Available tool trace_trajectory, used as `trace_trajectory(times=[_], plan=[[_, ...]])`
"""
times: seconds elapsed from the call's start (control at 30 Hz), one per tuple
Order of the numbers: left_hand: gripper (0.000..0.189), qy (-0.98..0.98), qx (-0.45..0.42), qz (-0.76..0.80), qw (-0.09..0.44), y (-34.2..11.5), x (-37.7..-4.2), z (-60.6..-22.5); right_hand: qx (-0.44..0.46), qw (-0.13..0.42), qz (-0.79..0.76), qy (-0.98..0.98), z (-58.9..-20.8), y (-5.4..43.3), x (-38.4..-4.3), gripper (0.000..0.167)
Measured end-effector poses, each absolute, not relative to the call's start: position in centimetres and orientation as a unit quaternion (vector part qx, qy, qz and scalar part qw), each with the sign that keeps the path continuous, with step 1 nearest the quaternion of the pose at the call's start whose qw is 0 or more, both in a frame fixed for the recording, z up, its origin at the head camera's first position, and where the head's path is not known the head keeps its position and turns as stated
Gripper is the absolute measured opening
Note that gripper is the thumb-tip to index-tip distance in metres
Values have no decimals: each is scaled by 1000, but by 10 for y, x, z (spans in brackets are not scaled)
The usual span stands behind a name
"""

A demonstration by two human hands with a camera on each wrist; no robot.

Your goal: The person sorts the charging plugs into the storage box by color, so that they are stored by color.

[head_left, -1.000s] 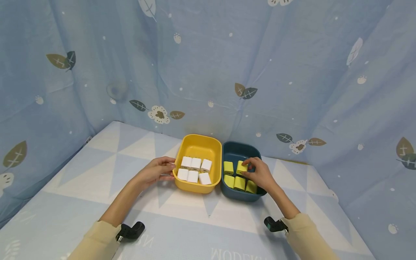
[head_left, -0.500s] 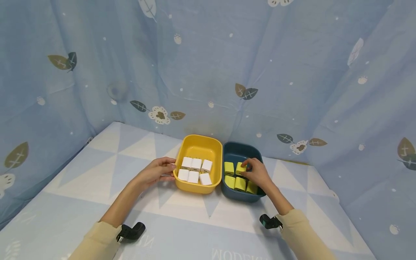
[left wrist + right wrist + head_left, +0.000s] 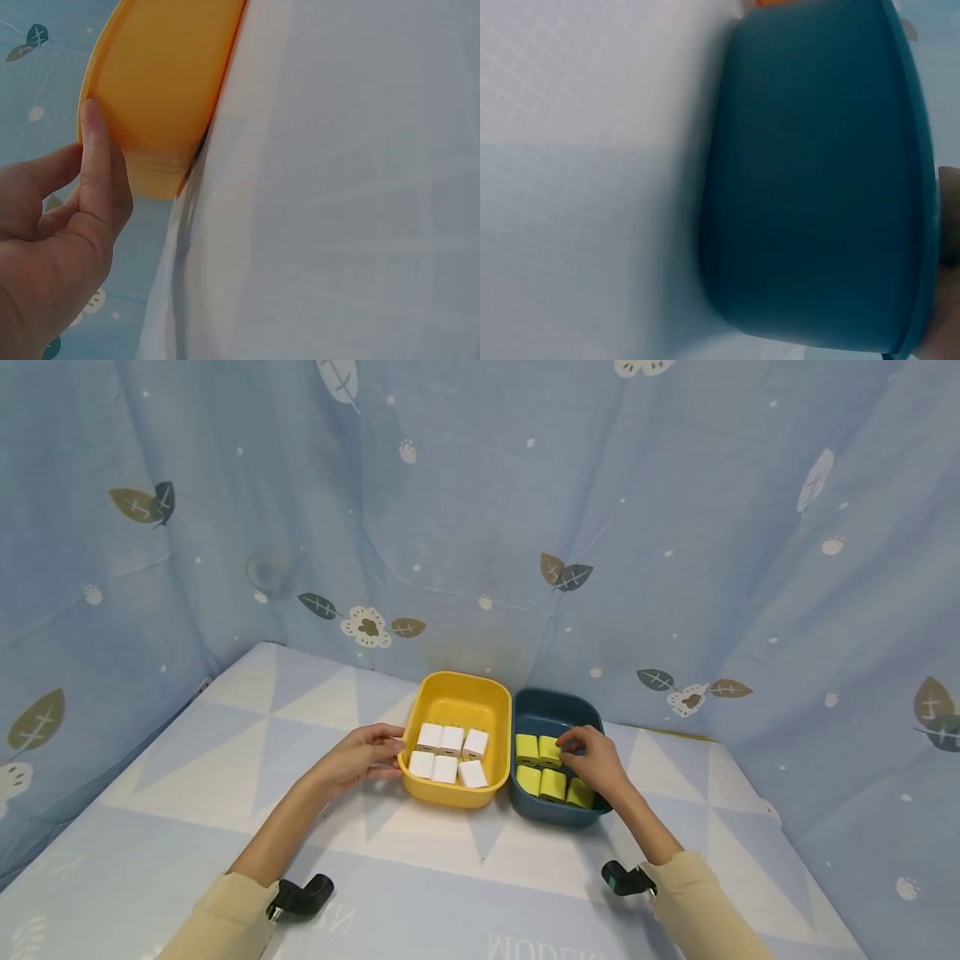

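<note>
In the head view, my left hand [image 3: 363, 753] holds the left rim of a yellow bin [image 3: 467, 797], its fingers also seen against the outer wall in the left wrist view. Several white charger plugs [image 3: 445, 769] lie in two rows inside. To the right, my right hand [image 3: 596, 760] reaches into a dark blue bin [image 3: 558, 811]. Its curled thumb and fingertips are at the right edge of a yellow-green charger plug [image 3: 549, 750] in the back row. Other yellow-green plugs [image 3: 552, 785] lie beside and in front of it. The right wrist view mostly shows the blue bin's outer wall [image 3: 817, 180].
The two bins stand side by side near the back of a table with a patterned cloth [image 3: 405, 852]. Behind them hangs a light blue curtain [image 3: 480, 510]. Each forearm wears a black wrist camera, one at the left [image 3: 303, 895] and one at the right [image 3: 626, 878].
The yellow-green plug at my right fingertips has shifted left, from a gap to lying against its back-row neighbour. My left hand and the yellow bin stay put.
</note>
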State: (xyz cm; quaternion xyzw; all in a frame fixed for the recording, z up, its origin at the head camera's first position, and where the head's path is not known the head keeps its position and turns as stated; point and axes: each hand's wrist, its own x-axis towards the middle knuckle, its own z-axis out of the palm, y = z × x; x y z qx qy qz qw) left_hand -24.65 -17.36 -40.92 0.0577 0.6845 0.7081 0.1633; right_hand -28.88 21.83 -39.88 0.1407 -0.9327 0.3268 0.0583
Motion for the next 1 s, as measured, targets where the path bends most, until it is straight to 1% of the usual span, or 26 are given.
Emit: trace_trajectory(times=[0.13, 0.33, 0.67, 0.83, 1.0], plan=[[45, 684, 58, 709, 162, -175, -247, -409, 145, 55, 345, -926, -398, 220, -286, 21], [45, 684, 56, 710, 159, -175, -248, -410, 158, 65, 367, -914, -395, 224, -275, 26], [46, 702, 64, 693, 151, -179, -247, -408, 174, 108, 383, -901, -393, 228, -253, 28], [42, 713, 68, 684, 136, -184, -246, -405, 185, 121, 373, -901, -387, 232, -245, 31], [41, 741, 64, 660, 102, -190, -245, -398, 199, 143, 350, -904, -384, 238, -242, 34]])
